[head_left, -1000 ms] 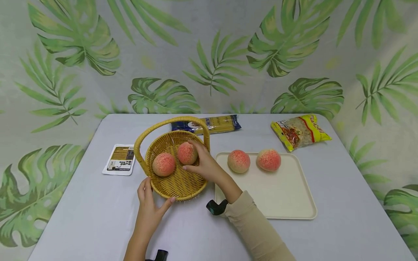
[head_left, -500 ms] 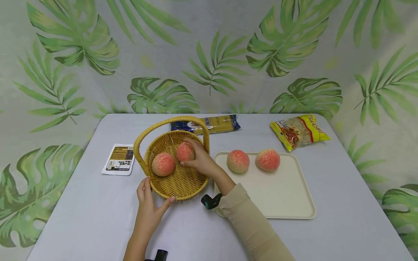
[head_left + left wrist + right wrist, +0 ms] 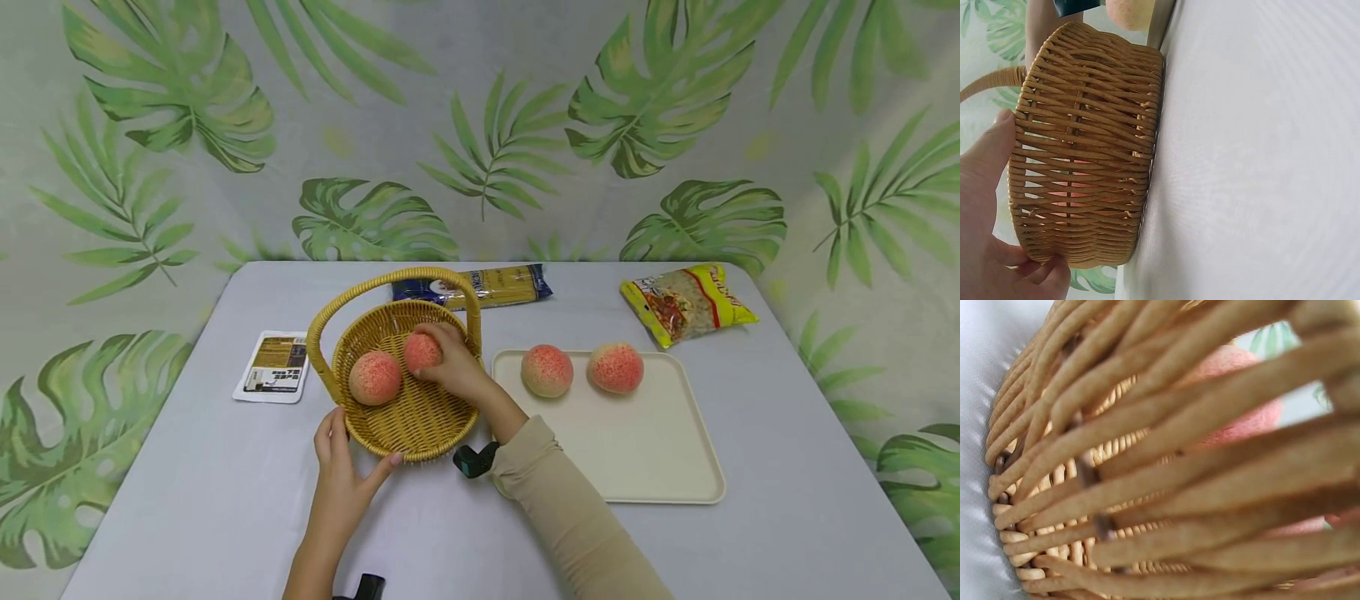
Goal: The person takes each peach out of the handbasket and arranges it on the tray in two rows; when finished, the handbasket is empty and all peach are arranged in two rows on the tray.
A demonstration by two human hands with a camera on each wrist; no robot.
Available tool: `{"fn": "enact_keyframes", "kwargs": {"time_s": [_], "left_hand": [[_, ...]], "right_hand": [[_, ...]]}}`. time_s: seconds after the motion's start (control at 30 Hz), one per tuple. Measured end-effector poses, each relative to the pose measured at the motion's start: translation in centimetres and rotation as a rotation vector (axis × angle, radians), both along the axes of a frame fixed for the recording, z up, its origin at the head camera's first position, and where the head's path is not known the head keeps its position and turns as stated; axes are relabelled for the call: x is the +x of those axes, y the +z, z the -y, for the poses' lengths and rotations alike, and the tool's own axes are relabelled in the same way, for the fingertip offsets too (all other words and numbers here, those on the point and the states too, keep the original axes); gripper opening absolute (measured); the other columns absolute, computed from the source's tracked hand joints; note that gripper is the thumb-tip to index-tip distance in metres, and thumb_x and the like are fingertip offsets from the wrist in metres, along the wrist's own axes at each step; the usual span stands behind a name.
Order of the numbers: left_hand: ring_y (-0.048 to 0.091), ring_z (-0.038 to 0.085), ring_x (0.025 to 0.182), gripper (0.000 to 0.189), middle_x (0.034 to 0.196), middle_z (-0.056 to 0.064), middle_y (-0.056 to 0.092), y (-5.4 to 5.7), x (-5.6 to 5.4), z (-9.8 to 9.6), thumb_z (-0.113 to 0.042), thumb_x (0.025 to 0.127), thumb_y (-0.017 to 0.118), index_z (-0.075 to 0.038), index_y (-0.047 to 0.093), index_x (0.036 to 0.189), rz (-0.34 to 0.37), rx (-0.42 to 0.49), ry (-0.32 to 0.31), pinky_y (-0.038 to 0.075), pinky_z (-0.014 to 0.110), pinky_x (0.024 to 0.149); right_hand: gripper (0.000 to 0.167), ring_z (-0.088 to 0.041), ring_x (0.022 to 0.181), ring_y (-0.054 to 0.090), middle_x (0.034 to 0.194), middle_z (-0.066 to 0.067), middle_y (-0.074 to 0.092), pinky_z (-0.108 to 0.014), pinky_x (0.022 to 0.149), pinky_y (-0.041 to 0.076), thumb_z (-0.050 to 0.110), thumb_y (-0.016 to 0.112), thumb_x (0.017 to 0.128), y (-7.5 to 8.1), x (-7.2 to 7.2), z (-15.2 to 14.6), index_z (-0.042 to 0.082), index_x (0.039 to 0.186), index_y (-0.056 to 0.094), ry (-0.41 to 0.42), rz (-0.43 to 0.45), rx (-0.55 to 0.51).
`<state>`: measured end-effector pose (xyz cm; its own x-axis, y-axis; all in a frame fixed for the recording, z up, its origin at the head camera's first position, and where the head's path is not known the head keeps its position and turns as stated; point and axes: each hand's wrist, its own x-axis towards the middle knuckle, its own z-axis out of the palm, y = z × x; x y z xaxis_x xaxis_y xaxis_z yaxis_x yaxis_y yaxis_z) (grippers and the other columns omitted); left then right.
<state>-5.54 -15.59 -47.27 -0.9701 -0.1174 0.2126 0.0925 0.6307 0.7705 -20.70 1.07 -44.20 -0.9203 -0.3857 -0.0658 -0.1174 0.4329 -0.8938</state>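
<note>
Two peaches (image 3: pixel 375 377) sit in the basket (image 3: pixel 420 425); our right grip (image 3: pixel 456 365) curls round the farther peach (image 3: pixel 422 353), seemingly securing it; our left grip (image 3: pixel 347 471) clasps the basket. Next, lifting should clear the handle (image 3: pixel 420 272).

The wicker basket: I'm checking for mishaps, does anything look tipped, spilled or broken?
Nothing stands out: the basket sits upright on the table, held by the left hand, no spill or obvious break showing.

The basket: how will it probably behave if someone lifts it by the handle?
The basket is probably light for its size, as its woven wall has gaps. Its handle looks fairly stiff, standing up by itself. The round, unheld peach inside may roll if the basket tilts.
</note>
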Motion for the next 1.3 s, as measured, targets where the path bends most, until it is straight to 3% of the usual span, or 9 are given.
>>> {"fn": "enact_keyframes", "kwargs": {"time_s": [0.27, 0.67, 0.8, 0.97, 1.13, 1.3], "left_hand": [[0.028, 0.037, 0.122, 0.102, 0.138, 0.022, 0.01, 0.0, 0.0, 0.0, -0.034, 0.072, 0.075, 0.002, 0.01, 0.141, 0.002, 0.004, -0.002, 0.032, 0.052, 0.094], [0.029, 0.037, 0.122, 0.102, 0.138, 0.021, 0.009, 0.1, 0.0, 0.1, -0.036, 0.072, 0.074, 0.001, 0.01, 0.141, 0.029, 0.013, -0.001, 0.031, 0.052, 0.094], [0.028, 0.037, 0.122, 0.102, 0.139, 0.021, 0.009, 0.1, 0.0, 0.1, -0.037, 0.072, 0.074, 0.001, 0.009, 0.142, 0.036, 0.017, -0.002, 0.03, 0.053, 0.094], [0.029, 0.037, 0.121, 0.102, 0.139, 0.021, 0.009, 0.1, 0.0, 0.1, -0.034, 0.072, 0.075, 0.001, 0.01, 0.142, 0.023, 0.026, -0.005, 0.031, 0.052, 0.094], [0.03, 0.035, 0.121, 0.102, 0.139, 0.021, 0.009, 0.0, 0.0, 0.1, -0.034, 0.072, 0.075, 0.0, 0.01, 0.142, 0.024, 0.026, -0.002, 0.031, 0.051, 0.095], [0.03, 0.035, 0.121, 0.102, 0.139, 0.021, 0.009, 0.0, 0.0, 0.0, -0.033, 0.072, 0.076, 0.0, 0.01, 0.142, 0.023, 0.027, -0.001, 0.031, 0.05, 0.095]], "right_hand": [[0.061, -0.029, 0.114, 0.042, 0.135, -0.01, 0.03, -0.044, 0.088, 0.039, 0.006, 0.072, 0.074, -0.1, 0.1, 0.2, 0.023, 0.126, 0.045, -0.011, 0.006, 0.003], [0.062, -0.022, 0.113, 0.043, 0.132, -0.005, 0.037, -0.04, 0.088, 0.04, 0.012, 0.074, 0.072, 0.8, 1.5, -0.8, 0.02, 0.127, 0.046, 0.062, -0.149, -0.066], [0.064, -0.023, 0.116, 0.041, 0.132, -0.005, 0.039, -0.041, 0.088, 0.04, 0.012, 0.074, 0.073, 2.5, 3.1, -1.7, 0.014, 0.13, 0.044, 0.111, -0.227, -0.116], [0.064, -0.029, 0.115, 0.043, 0.133, -0.013, 0.037, -0.043, 0.087, 0.042, 0.003, 0.071, 0.073, 6.0, 6.2, -3.6, 0.003, 0.129, 0.042, 0.13, -0.227, -0.224], [0.064, -0.025, 0.113, 0.043, 0.133, -0.014, 0.036, -0.038, 0.08, 0.046, 0.0, 0.071, 0.072, 7.1, 8.3, -6.4, 0.002, 0.129, 0.041, 0.082, -0.264, -0.266], [0.066, -0.026, 0.114, 0.041, 0.13, -0.018, 0.037, -0.037, 0.082, 0.046, -0.006, 0.071, 0.069, 6.7, 9.8, -9.8, -0.002, 0.127, 0.04, 0.018, -0.338, -0.274]]}}
